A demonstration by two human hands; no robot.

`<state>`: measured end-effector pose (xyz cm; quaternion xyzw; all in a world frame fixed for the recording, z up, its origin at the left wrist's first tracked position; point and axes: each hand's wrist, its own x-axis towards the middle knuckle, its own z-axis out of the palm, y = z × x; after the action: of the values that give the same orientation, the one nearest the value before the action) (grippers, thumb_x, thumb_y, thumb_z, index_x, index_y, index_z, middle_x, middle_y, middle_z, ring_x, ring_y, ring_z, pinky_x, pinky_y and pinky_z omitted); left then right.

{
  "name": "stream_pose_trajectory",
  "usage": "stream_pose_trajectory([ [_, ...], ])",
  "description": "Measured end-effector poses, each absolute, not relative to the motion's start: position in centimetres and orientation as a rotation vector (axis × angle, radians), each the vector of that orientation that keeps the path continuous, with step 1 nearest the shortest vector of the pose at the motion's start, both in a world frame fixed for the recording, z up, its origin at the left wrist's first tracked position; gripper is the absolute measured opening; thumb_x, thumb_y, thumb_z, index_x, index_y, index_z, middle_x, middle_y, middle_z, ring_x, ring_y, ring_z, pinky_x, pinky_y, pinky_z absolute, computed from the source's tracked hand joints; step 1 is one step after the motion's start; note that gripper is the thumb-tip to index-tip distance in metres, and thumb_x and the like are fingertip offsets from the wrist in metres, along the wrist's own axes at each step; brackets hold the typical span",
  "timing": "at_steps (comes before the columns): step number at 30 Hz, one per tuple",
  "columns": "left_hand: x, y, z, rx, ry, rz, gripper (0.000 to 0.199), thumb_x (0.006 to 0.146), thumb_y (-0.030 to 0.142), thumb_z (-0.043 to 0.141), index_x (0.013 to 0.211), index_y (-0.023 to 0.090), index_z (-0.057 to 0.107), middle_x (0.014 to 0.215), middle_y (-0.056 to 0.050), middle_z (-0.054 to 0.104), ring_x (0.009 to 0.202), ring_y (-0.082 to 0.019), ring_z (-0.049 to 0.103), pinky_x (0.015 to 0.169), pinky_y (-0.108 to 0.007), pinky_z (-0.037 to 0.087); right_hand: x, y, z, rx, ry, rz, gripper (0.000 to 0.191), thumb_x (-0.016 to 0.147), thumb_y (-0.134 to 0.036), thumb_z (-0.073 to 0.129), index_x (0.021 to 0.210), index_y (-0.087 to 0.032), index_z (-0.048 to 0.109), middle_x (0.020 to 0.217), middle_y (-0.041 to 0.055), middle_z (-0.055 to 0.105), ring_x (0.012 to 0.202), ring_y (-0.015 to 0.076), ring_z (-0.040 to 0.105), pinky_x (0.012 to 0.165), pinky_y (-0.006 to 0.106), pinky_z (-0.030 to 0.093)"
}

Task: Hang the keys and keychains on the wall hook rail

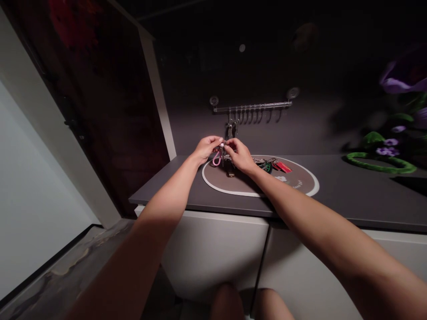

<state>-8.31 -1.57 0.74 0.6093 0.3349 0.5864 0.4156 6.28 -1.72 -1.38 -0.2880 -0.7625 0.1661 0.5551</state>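
My left hand (207,148) and my right hand (240,155) meet over the left part of an oval mat, fingertips pinched together on a keychain. From it hang a pink strap loop (216,158) and at least one key (223,159), in the gap between my hands. The ring itself is mostly hidden by my fingers. Right behind my fingertips, keys (230,130) hang from the left hooks of a wall rail (255,106). On the mat (230,189), right of my right hand, lies a pile of keys with a green-and-black piece (267,167) and red tags (283,166).
The mat rests on a dark grey countertop (333,195) above white cabinet doors (213,249). Purple flowers (388,149) with a green ring-shaped base (380,164) stand at the right. A dark door (100,111) is on the left.
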Motion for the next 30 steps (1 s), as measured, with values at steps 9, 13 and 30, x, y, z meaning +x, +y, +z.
stream_pose_trajectory([
  [9, -8.2, -1.6, 0.6, 1.511, 0.760, 1.442, 0.022, 0.068, 0.029, 0.068, 0.076, 0.011, 0.060, 0.071, 0.000, 0.061, 0.063, -0.006, 0.054, 0.063, -0.020, 0.040, 6.3, -0.5, -1.7, -0.656, -1.745, 0.420, 0.018, 0.075, -0.035, 0.054, 0.077, -0.017, 0.055, 0.077, 0.0022, 0.057, 0.074, 0.0135, 0.051, 0.072, 0.028, 0.041],
  [13, -8.1, -1.5, 0.6, 1.497, 0.730, 1.467, 0.023, 0.066, 0.029, 0.070, 0.076, 0.011, 0.061, 0.071, 0.000, 0.062, 0.063, -0.006, 0.055, 0.060, -0.020, 0.039, 6.5, -0.3, -1.7, -0.652, -1.707, 0.400, 0.017, 0.074, -0.034, 0.056, 0.075, -0.017, 0.058, 0.078, 0.0025, 0.057, 0.072, 0.0132, 0.051, 0.072, 0.029, 0.041],
  [30, -7.1, -0.9, -0.5, 1.533, 0.831, 1.541, 0.037, 0.066, 0.041, 0.067, 0.088, 0.012, 0.062, 0.082, -0.006, 0.064, 0.069, -0.010, 0.057, 0.061, -0.021, 0.042, 7.5, -0.4, -0.5, -0.591, -1.486, 0.712, 0.023, 0.068, -0.038, 0.059, 0.075, -0.017, 0.052, 0.071, -0.0017, 0.055, 0.067, 0.0101, 0.050, 0.070, 0.024, 0.041],
])
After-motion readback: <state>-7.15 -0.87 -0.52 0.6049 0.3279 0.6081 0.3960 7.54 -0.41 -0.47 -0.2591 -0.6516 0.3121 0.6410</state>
